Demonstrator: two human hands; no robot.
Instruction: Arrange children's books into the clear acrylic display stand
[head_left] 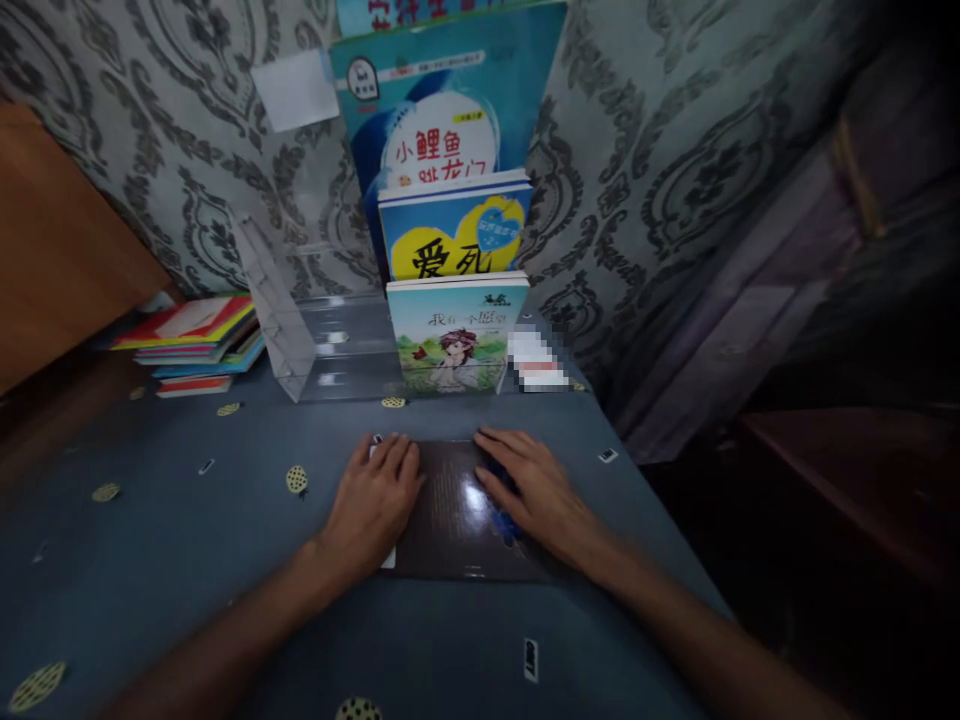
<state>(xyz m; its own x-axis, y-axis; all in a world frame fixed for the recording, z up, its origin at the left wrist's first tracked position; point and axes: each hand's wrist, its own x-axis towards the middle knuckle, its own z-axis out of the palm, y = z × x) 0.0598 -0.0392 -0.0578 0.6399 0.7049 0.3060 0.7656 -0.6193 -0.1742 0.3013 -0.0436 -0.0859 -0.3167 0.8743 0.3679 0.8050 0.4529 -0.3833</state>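
The flat, shiny, dark-brown book (446, 515) at lower middle could slide on the blue patterned desk (240, 530), because the bare left hand (377, 497), fingers close, and bare right hand (541, 497), fingers apart, only seem to rest on it.

The flat book (446, 510) is coloured dark brown, marked with blue. The tablecloth (225, 530) is printed blue-grey with dark-dotted yellow motifs; the wallpaper (615, 150) is patterned with dark damask on grey. The middle standing book (454, 232) is coloured blue and yellow.
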